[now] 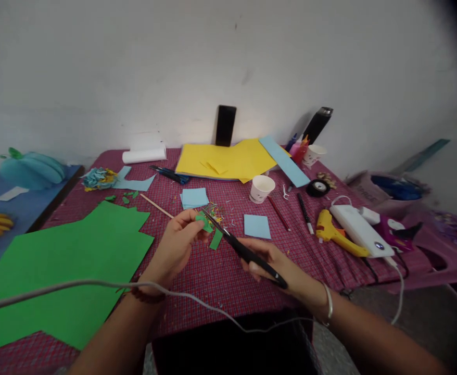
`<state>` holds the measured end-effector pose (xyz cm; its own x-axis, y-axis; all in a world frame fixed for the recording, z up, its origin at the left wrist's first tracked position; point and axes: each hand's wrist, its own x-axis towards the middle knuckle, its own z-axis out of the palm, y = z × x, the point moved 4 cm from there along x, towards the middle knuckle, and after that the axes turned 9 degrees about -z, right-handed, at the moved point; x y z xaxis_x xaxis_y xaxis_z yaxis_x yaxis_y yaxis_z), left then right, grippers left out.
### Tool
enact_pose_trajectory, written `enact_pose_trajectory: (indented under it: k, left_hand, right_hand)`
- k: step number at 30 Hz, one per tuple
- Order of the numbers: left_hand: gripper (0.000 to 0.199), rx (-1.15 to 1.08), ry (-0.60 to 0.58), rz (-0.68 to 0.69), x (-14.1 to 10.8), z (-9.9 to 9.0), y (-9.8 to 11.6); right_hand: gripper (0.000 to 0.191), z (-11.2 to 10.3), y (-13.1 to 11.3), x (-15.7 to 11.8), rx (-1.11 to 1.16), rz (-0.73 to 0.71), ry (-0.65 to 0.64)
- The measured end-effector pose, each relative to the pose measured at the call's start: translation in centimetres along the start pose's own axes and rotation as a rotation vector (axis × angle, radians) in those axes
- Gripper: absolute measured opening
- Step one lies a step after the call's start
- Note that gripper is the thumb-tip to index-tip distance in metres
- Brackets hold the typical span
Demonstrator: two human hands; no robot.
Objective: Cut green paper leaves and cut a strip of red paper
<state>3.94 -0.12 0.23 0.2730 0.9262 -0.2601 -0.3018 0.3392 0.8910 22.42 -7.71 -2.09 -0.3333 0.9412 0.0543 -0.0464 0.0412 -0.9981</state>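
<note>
Between the thumb and fingers of my left hand (pixel 177 240) is a small piece of green paper (pixel 205 223). My right hand (pixel 272 263) grips black-handled scissors (pixel 248 254), whose blades lie against that green piece. A green strip (pixel 215 240) hangs just under the blades. Behind the blades, tiny paper clippings (pixel 217 211) are scattered on the checked cloth. A stack of light blue paper squares (pixel 194 198) lies beyond my left hand, and another blue square (pixel 257 226) lies beyond my right. Large green sheets (pixel 72 260) spread out to the left, with small green cuttings (pixel 126 200) near their far edge.
A white cable (pixel 197 299) crosses in front of my forearms. Around the table (pixel 197 281) stand a paper cup (pixel 262 188), yellow sheets (pixel 232 160), a propped phone (pixel 226 125), a yellow glue gun (pixel 335 234), a white power strip (pixel 363 229) and a wooden stick (pixel 156 206).
</note>
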Motion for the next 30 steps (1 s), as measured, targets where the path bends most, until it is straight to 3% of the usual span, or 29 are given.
enact_pose_trajectory:
  k: [3,6,11,17,20,24,27,30]
  left_hand:
    - [0.018,0.000,0.005,0.032,-0.1,-0.1,0.3]
    - [0.018,-0.005,0.032,0.087,-0.1,-0.6,1.0]
    - [0.018,-0.038,0.059,0.165,0.2,-1.3,1.6]
    - [0.018,0.017,0.085,0.169,0.9,-1.5,1.1]
    - [0.018,0.115,0.048,0.164,1.1,-1.4,0.6]
    - [0.030,0.367,-0.064,0.117,1.1,-0.7,-0.4]
    - [0.039,0.507,-0.130,0.111,0.9,-0.1,-1.2]
    - [0.044,0.567,-0.171,0.138,0.8,0.4,-1.5]
  right_hand:
    - [0.059,0.0,0.4,0.3,-0.034,-0.002,0.026]
    - [0.051,-0.6,0.3,-0.2,-0.311,-0.081,0.055]
    - [0.062,0.0,0.4,-2.1,-0.929,-0.147,-0.158]
    - [0.057,1.1,-1.4,-3.1,-1.158,-0.191,-0.322]
    - [0.042,0.6,-3.1,-1.2,-1.050,-0.213,-0.259]
    - [0.029,-0.3,-3.3,4.2,-0.574,-0.176,-0.040]
    - [0.023,0.1,-1.8,7.8,-0.328,-0.156,-0.099]
    - [0.009,0.4,-0.3,9.2,-0.251,-0.136,-0.147]
